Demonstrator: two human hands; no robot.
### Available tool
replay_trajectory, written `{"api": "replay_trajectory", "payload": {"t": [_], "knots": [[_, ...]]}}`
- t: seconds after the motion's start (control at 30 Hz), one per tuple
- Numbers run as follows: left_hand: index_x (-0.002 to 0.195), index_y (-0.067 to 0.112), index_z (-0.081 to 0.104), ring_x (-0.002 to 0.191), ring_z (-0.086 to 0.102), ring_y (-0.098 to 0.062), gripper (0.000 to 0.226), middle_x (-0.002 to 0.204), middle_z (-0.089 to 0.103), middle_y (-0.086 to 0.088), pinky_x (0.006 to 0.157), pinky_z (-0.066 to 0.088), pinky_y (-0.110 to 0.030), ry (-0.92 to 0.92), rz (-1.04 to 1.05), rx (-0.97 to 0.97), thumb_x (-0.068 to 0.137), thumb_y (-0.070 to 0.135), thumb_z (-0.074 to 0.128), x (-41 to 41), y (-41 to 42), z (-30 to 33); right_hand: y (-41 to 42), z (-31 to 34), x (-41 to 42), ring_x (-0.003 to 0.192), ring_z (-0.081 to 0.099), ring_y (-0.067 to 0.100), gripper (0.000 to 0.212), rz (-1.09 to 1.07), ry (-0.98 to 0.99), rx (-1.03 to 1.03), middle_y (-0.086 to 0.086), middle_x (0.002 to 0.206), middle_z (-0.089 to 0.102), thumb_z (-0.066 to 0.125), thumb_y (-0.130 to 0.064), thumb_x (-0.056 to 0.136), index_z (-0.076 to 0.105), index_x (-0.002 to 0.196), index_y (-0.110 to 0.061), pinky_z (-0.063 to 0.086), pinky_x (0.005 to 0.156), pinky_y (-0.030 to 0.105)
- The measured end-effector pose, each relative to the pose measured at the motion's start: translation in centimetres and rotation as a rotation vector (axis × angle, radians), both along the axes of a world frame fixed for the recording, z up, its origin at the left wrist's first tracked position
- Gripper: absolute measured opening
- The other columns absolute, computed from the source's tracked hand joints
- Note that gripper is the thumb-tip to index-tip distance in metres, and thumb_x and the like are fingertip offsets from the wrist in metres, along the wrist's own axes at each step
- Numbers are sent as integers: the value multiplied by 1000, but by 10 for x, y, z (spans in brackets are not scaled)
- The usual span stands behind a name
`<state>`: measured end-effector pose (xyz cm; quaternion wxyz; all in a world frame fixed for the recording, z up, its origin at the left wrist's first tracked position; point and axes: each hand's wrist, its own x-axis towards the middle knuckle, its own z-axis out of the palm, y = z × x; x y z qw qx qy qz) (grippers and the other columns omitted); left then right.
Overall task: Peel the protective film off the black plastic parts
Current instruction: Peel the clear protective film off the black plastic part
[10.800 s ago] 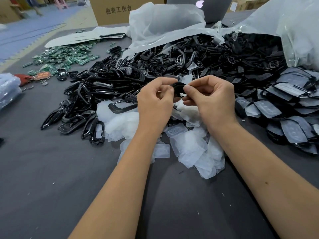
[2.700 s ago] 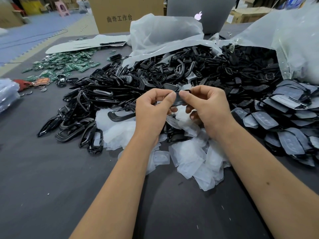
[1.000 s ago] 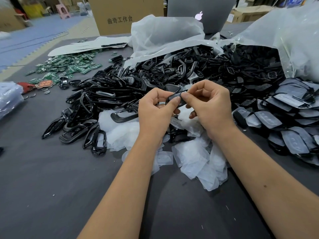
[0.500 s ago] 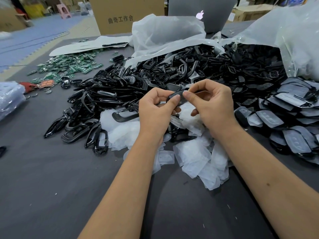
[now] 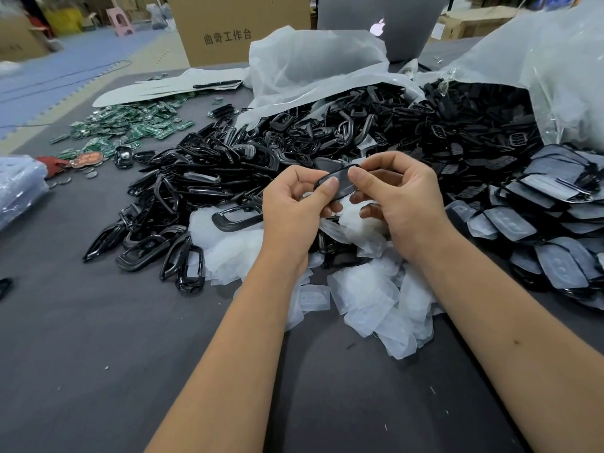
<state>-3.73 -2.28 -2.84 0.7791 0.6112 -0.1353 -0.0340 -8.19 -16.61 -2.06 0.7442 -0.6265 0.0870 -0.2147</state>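
Observation:
I hold one small black plastic part (image 5: 340, 184) up over the table between both hands. My left hand (image 5: 294, 210) pinches its left end with thumb and forefinger. My right hand (image 5: 402, 197) pinches its right edge, thumb on top. Whether film still covers the part is hard to tell. Below the hands lies a heap of peeled clear film pieces (image 5: 369, 292). A stack of black parts with film on them (image 5: 552, 223) sits at the right.
A big pile of black frames (image 5: 209, 188) spreads at left and behind the hands, spilling from white plastic bags (image 5: 313, 67). Green circuit boards (image 5: 130, 125) lie at the far left. A laptop (image 5: 379, 24) and a cardboard box (image 5: 228, 27) stand at the back.
Over the last second the hands stayed together on the part, shifting their pinch slightly; the part now shows more of its flat face. Nothing else on the table moved.

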Motion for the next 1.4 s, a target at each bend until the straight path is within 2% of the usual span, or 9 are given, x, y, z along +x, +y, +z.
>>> {"api": "replay_trajectory", "payload": {"t": [0.3, 0.47, 0.67, 0.87, 0.97, 1.07, 1.17, 1.27, 1.4], "knots": [[84, 13, 67, 70, 70, -24, 12, 80, 74, -12, 61, 54, -26, -40, -23, 52, 92, 4, 70, 0, -2, -2, 2, -1, -1, 70, 75, 20, 7, 20, 6, -127, 14, 84, 78, 80, -8, 89, 75, 94, -6, 54, 50, 24], [87, 13, 70, 67, 70, -18, 11, 78, 73, -5, 62, 56, -29, -88, -18, 95, 88, 23, 76, 0, -2, -4, 0, -3, -1, 67, 73, 17, 13, 21, 12, -163, 13, 79, 78, 85, -15, 85, 75, 90, -9, 52, 48, 23], [86, 14, 74, 72, 72, -18, 8, 83, 75, -10, 57, 52, -19, -119, -23, 61, 91, 8, 75, 0, -1, -2, -1, -3, 1, 56, 62, 14, 6, 29, -27, -155, 9, 74, 75, 78, -12, 92, 77, 87, -8, 45, 43, 23], [87, 13, 74, 67, 69, -7, 12, 76, 74, 1, 60, 54, -19, -100, 63, 105, 95, 4, 71, 0, -2, -1, 1, -2, 2, 60, 68, 19, 24, 54, -30, -68, 14, 79, 74, 67, -21, 101, 75, 98, 1, 51, 46, 24], [94, 10, 77, 64, 68, -6, 9, 81, 75, 2, 62, 55, -19, -121, 93, 133, 97, 6, 69, -1, -2, 1, 1, -1, 1, 62, 70, 20, 12, 45, -32, -91, 9, 76, 73, 69, -12, 99, 75, 94, -4, 52, 47, 25], [104, 11, 74, 68, 73, -19, 11, 91, 75, -8, 65, 58, -26, -165, 174, 180, 100, 10, 64, -3, -3, 3, 3, -1, 1, 63, 73, 22, 8, -17, -53, -117, 5, 72, 74, 71, -5, 96, 75, 90, -8, 55, 50, 25], [98, 11, 61, 69, 74, -22, 2, 89, 65, -5, 68, 62, -36, -178, 304, 186, 100, 11, 61, -7, -4, 6, 5, -2, 1, 63, 75, 25, 4, -90, -66, -116, 6, 72, 74, 73, -5, 95, 75, 92, -5, 56, 49, 25], [90, 11, 57, 69, 73, -24, 9, 83, 65, -5, 73, 61, -47, -211, 375, 247, 96, 12, 65, -8, -6, 5, 6, -2, 1, 64, 76, 27, 4, -132, -88, -147, 8, 73, 75, 73, -7, 96, 75, 93, -5, 56, 50, 27], [91, 15, 63, 68, 66, -16, 16, 85, 69, -2, 72, 57, -37, -257, 392, 369, 89, 23, 78, -10, -8, 4, 7, -3, 1, 65, 76, 27, 5, -125, -130, -202, 8, 74, 76, 73, -8, 96, 74, 93, -4, 58, 50, 28]]}}
